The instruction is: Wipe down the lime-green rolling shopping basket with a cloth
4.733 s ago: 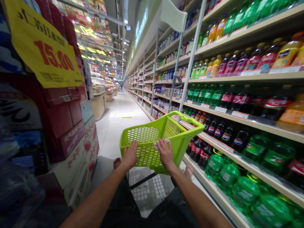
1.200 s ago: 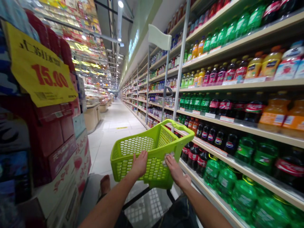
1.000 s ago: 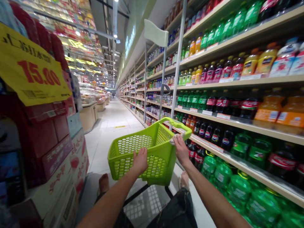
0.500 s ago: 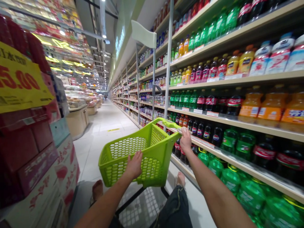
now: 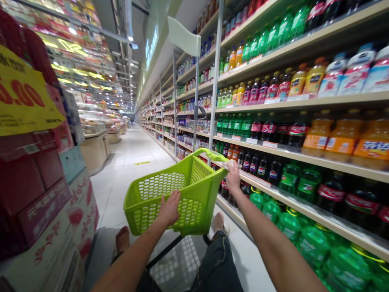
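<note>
A lime green plastic shopping basket [image 5: 152,194] on a dark wheeled frame stands in front of me in a supermarket aisle. My left hand [image 5: 169,209] rests on the near rim of the basket, fingers curled over its edge. My right hand [image 5: 233,177] is closed around the basket's green handle [image 5: 212,155] at its far right corner, with a bit of white cloth or paper showing under the fingers. The basket's inside looks empty. My knees and bare feet show below it.
Long shelves of soft drink bottles [image 5: 288,134] run down the right side, close to my right arm. Stacked red and white cartons [image 5: 45,194] with a yellow price sign [image 5: 24,101] stand on the left. A white tiled aisle [image 5: 133,150] stretches ahead.
My right hand left the basket's near wall and went up to the handle at the right corner. My left hand slid right along the rim. The view swung to the right.
</note>
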Demonstrator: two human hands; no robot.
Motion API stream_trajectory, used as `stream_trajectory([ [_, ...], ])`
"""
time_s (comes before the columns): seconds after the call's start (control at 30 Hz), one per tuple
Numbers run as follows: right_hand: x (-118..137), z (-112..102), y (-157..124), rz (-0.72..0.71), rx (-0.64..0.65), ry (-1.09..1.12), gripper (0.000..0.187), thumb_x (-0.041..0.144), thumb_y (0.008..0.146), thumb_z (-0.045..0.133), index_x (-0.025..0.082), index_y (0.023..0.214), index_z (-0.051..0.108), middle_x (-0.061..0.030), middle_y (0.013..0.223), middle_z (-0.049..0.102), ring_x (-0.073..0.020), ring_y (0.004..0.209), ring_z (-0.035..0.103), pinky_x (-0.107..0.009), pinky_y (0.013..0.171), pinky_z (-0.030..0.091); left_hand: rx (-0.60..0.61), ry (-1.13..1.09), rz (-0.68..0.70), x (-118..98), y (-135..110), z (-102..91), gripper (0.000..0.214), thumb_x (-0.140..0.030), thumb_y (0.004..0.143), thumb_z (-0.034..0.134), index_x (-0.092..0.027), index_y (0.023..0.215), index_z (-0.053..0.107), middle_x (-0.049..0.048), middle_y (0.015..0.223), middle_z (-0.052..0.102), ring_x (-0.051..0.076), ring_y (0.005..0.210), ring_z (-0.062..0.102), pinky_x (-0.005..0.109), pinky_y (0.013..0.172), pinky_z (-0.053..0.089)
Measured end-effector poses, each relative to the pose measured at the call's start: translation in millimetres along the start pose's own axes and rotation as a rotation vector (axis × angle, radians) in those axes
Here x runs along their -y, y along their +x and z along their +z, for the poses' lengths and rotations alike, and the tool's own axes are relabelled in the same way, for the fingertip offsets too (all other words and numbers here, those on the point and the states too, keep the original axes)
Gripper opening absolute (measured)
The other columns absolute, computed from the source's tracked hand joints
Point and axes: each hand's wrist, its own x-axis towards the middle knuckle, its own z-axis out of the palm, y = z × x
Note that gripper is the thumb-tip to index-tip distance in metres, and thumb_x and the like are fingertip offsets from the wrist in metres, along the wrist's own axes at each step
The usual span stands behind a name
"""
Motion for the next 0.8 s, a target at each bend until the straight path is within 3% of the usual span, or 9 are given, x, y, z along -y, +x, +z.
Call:
stream_trajectory([
  [0.07, 5, 10, -31, -0.104, 0.107, 0.019, 0.048, 0.003, 0.075, 0.033, 0.018, 0.114, 0.056, -0.0056, 0.138, 0.034, -0.0200, 0.130, 0.022, -0.042, 0.106, 0.024, 0.000, -0.002, 0.002, 2, -1, 0.9, 0.078, -0.011, 0.059, 0.040, -0.014, 0.135, 0.022, 0.0047, 0.146, 0.011, 0.021, 0.133, 0.011, 0.055, 0.104, 0.012],
  [0.17, 7, 21, -79, -0.324, 0.257, 0.074, 0.046, 0.003, 0.075, 0.035, 0.021, 0.111, 0.059, -0.0056, 0.132, 0.044, -0.0182, 0.126, 0.031, -0.038, 0.102, 0.033, -0.003, -0.003, 0.003, 5, -1, 2.4, 0.079, -0.011, 0.058, 0.039, -0.014, 0.135, 0.022, 0.0041, 0.146, 0.010, 0.021, 0.134, 0.010, 0.055, 0.104, 0.012],
  [0.23, 8, 19, -80, -0.369, 0.264, 0.084, 0.043, 0.006, 0.077, 0.036, 0.020, 0.111, 0.059, -0.0061, 0.130, 0.046, -0.0181, 0.124, 0.035, -0.037, 0.101, 0.035, -0.007, -0.002, 0.008, 6, -1, 2.9, 0.080, -0.011, 0.057, 0.040, -0.014, 0.135, 0.022, 0.0040, 0.146, 0.010, 0.020, 0.134, 0.009, 0.054, 0.105, 0.011],
  [0.37, 13, 7, -32, -0.218, 0.079, 0.038, 0.042, 0.010, 0.081, 0.033, 0.017, 0.116, 0.054, -0.0080, 0.136, 0.037, -0.0201, 0.129, 0.025, -0.044, 0.106, 0.025, -0.045, -0.006, -0.026, 5, -6, 3.7, 0.080, -0.013, 0.059, 0.040, -0.011, 0.136, 0.019, 0.0063, 0.146, 0.010, 0.021, 0.134, 0.009, 0.050, 0.106, 0.012],
  [0.43, 14, 7, -28, -0.217, 0.110, 0.016, 0.042, 0.009, 0.081, 0.033, 0.018, 0.115, 0.056, -0.0067, 0.134, 0.040, -0.0193, 0.128, 0.027, -0.043, 0.105, 0.026, -0.058, -0.006, -0.102, 5, -9, 5.3, 0.080, -0.013, 0.061, 0.040, -0.008, 0.137, 0.016, 0.0085, 0.146, 0.008, 0.021, 0.134, 0.009, 0.050, 0.105, 0.014],
  [0.53, 13, 14, -65, -0.372, 0.317, 0.008, 0.039, 0.010, 0.080, 0.034, 0.022, 0.106, 0.061, -0.0048, 0.124, 0.052, -0.0187, 0.121, 0.039, -0.038, 0.100, 0.036, -0.044, 0.005, -0.124, 10, -13, 9.1, 0.080, -0.011, 0.061, 0.040, -0.008, 0.137, 0.016, 0.0079, 0.146, 0.007, 0.022, 0.134, 0.007, 0.051, 0.104, 0.015],
  [0.63, 12, 16, -96, -0.430, 0.349, 0.002, 0.036, 0.014, 0.081, 0.034, 0.022, 0.097, 0.065, -0.0053, 0.106, 0.062, -0.0194, 0.103, 0.053, -0.035, 0.088, 0.045, -0.037, 0.014, -0.080, 16, -14, 12.4, 0.079, -0.011, 0.061, 0.039, -0.010, 0.137, 0.016, 0.0060, 0.146, 0.007, 0.021, 0.134, 0.006, 0.051, 0.105, 0.013],
  [0.7, 15, 8, -84, -0.403, 0.264, 0.016, 0.036, 0.016, 0.082, 0.033, 0.021, 0.099, 0.064, -0.0067, 0.098, 0.063, -0.0199, 0.095, 0.055, -0.035, 0.083, 0.046, -0.045, 0.016, -0.071, 17, -15, 13.2, 0.079, -0.011, 0.061, 0.039, -0.011, 0.137, 0.016, 0.0055, 0.146, 0.007, 0.020, 0.134, 0.006, 0.051, 0.105, 0.012],
  [0.8, 24, -10, -23, -0.317, 0.082, 0.006, 0.040, 0.015, 0.081, 0.031, 0.015, 0.114, 0.055, -0.0112, 0.108, 0.055, -0.0230, 0.102, 0.047, -0.041, 0.090, 0.039, -0.050, 0.009, -0.085, 15, -15, 12.1, 0.078, -0.011, 0.062, 0.039, -0.011, 0.137, 0.017, 0.0058, 0.146, 0.007, 0.021, 0.134, 0.005, 0.051, 0.105, 0.013],
])
